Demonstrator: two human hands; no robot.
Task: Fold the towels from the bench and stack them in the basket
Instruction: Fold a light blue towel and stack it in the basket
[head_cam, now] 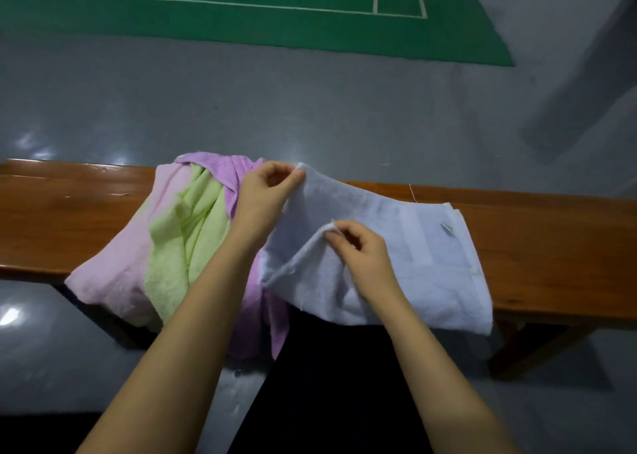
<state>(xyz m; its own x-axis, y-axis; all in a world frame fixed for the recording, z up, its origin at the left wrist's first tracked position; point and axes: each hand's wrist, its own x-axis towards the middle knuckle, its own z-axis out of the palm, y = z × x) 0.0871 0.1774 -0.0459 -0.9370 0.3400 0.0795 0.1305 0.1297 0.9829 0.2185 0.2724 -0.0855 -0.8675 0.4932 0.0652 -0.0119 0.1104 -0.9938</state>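
From your head camera, you are looking down at a wooden bench (pixel 551 233) that runs left to right across the view. No basket shows in this view. A pale blue-white towel (pixel 424 257) lies spread over the bench in front of you, its long axis along the bench, with its near edge hanging over the front. Your left hand (pixel 265 195) pinches the towel's far left corner between thumb and fingertips, raised a little off the bench. Your right hand (pixel 362 250) pinches the near left corner the same way, and the cloth lifts in a ridge under it. To the left, a crumpled heap lies on the bench: a pink towel (pixel 113 274), a light green towel (pixel 179 243) and a purple towel (pixel 220 167), draping over the front edge.
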